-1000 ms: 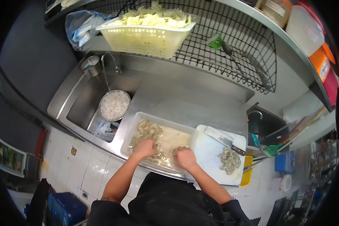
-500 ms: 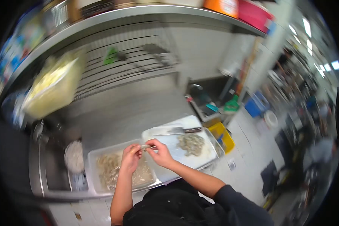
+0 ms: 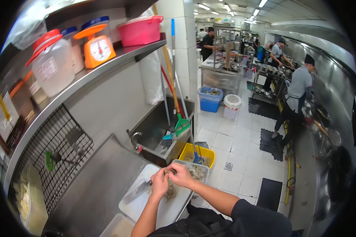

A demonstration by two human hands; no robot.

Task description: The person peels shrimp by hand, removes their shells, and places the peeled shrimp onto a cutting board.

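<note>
My left hand [image 3: 159, 184] and my right hand [image 3: 181, 175] are close together above the far end of a white cutting board [image 3: 182, 202]. Between their closed fingertips is a small greyish shrimp [image 3: 170, 171], mostly covered by the fingers. Below the hands, a pile of peeled shrimp [image 3: 171, 193] lies on the board, partly hidden by my left wrist. A broad-bladed knife [image 3: 135, 192] rests along the board's left side. Just past my right hand stands a clear container [image 3: 203, 170] with greyish pieces in it. At the bottom edge shows the corner of a translucent tub [image 3: 118, 227].
Beyond the steel counter [image 3: 103, 177] are a deep sink [image 3: 150, 130] and a yellow bucket [image 3: 209, 153]. An overhead shelf [image 3: 83, 75] carries an orange scale [image 3: 99, 49] and a pink basin [image 3: 140, 31]. Several people work farther back, one in a grey shirt [image 3: 300, 81].
The view has swung to the right, showing more of the kitchen aisle. My hands, still together on the shrimp, have moved from beside the tub to over the board's far end.
</note>
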